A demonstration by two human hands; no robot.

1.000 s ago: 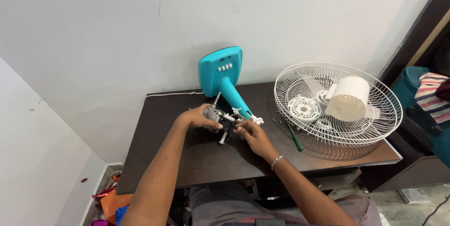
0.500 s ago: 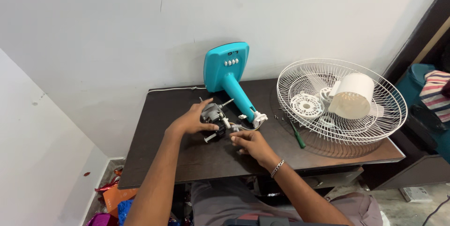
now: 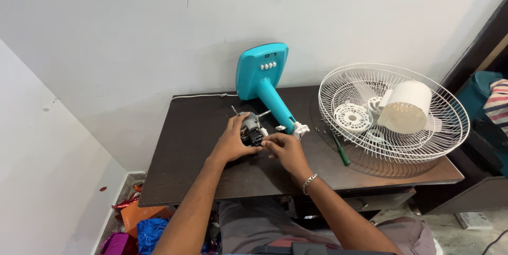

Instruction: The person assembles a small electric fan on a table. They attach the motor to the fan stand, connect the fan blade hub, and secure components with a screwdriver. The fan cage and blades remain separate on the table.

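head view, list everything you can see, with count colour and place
fan motor: 1, grey and black, table centre, between both hands
fan stand: 1, teal, leaning on the wall
wire guard: 1, white, table right
motor cover: 1, white, inside the guard
screwdriver: 1, green, beside the guard
cord: 1, white, table rear
table: 1, dark brown
left hand: holds the motor
right hand: fingertips at the motor

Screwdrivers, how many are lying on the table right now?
1. A green-handled screwdriver lies on the dark table, between the person's right hand and the white fan grille. Another could be hidden under the grille or the hands.
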